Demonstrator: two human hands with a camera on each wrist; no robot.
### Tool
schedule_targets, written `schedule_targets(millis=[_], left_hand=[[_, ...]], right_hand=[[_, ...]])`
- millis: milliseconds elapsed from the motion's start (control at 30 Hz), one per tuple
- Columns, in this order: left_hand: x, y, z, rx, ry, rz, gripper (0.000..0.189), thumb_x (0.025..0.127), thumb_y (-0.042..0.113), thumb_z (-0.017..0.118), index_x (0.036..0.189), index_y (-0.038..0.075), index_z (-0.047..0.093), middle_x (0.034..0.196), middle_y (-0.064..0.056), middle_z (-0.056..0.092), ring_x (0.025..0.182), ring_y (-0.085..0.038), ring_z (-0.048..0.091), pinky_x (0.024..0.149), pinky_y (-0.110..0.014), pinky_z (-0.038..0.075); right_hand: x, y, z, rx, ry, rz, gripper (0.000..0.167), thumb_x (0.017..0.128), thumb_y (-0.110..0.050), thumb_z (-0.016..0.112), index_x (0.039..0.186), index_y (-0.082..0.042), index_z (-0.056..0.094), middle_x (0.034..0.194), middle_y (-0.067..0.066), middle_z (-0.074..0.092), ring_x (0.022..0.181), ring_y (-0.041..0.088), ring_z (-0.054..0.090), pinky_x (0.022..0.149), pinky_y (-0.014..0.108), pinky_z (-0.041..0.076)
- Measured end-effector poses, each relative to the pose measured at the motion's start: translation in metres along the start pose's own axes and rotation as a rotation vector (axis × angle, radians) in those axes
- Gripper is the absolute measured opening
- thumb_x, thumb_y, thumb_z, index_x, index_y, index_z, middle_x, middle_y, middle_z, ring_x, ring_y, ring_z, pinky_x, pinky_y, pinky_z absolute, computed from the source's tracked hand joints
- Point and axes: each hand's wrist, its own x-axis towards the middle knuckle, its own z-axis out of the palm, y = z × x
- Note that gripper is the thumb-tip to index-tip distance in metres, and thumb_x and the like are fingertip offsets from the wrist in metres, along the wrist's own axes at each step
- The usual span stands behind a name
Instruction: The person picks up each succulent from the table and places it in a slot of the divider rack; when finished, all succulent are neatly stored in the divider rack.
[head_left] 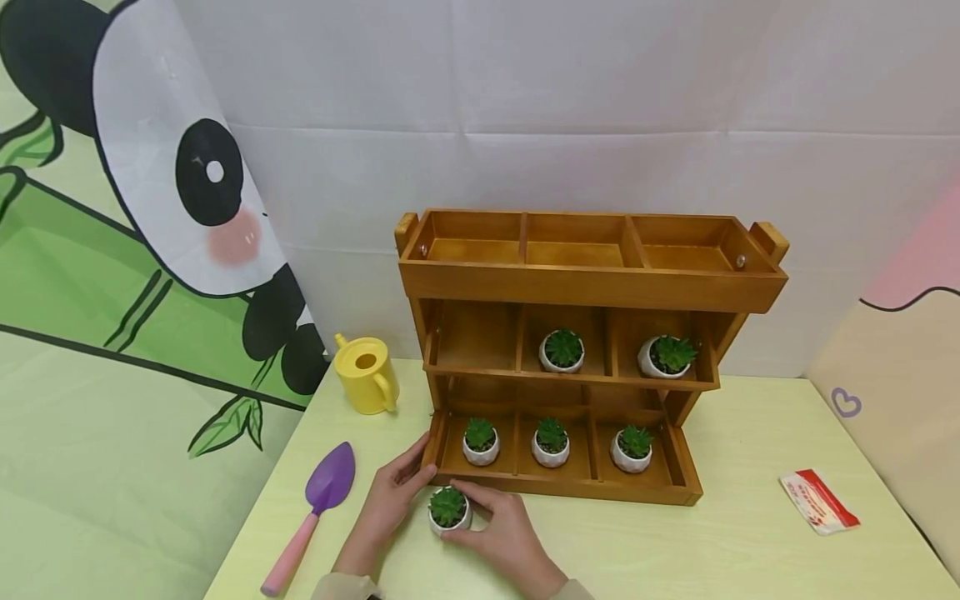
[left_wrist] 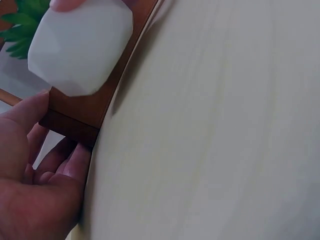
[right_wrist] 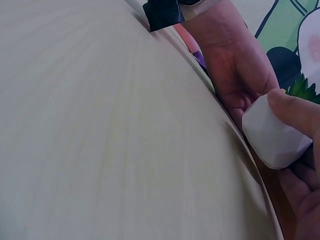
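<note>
A small potted succulent in a white faceted pot is pinched between the thumb and fingers of my right hand, just in front of the shelf's lower left corner. The right wrist view shows the thumb pressed on the white pot. My left hand holds the lower left corner of the three-tier wooden shelf. In the left wrist view, that hand's thumb and fingers are around the wooden corner. Three potted succulents sit in the bottom tier, and two more stand in the middle tier's centre and right compartments.
At the left stands a yellow watering can. Nearer lies a trowel with a purple blade and pink handle. A red-and-white packet lies on the right of the pale table. Behind is a white cloth backdrop.
</note>
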Motion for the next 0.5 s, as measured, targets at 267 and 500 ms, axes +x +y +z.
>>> schedule_targets(millis=[267, 500], left_hand=[[0.000, 0.000, 0.001, -0.017, -0.001, 0.005, 0.057, 0.101, 0.014, 0.071, 0.155, 0.017, 0.053, 0.158, -0.010, 0.047, 0.144, -0.030, 0.045, 0.107, -0.020, 0.045], [0.000, 0.000, 0.000, -0.031, 0.000, -0.018, 0.057, 0.101, 0.013, 0.071, 0.155, 0.018, 0.053, 0.159, -0.008, 0.046, 0.145, -0.028, 0.044, 0.108, -0.022, 0.045]], right_hand=[[-0.003, -0.002, -0.014, -0.106, 0.018, 0.007, 0.065, 0.078, -0.040, 0.094, 0.137, -0.025, 0.072, 0.132, -0.013, 0.068, 0.122, 0.012, 0.064, 0.105, 0.037, 0.053], [-0.004, -0.007, -0.025, -0.127, 0.023, -0.019, 0.065, 0.078, -0.041, 0.094, 0.137, -0.023, 0.072, 0.132, -0.010, 0.068, 0.122, 0.013, 0.064, 0.105, 0.037, 0.053]])
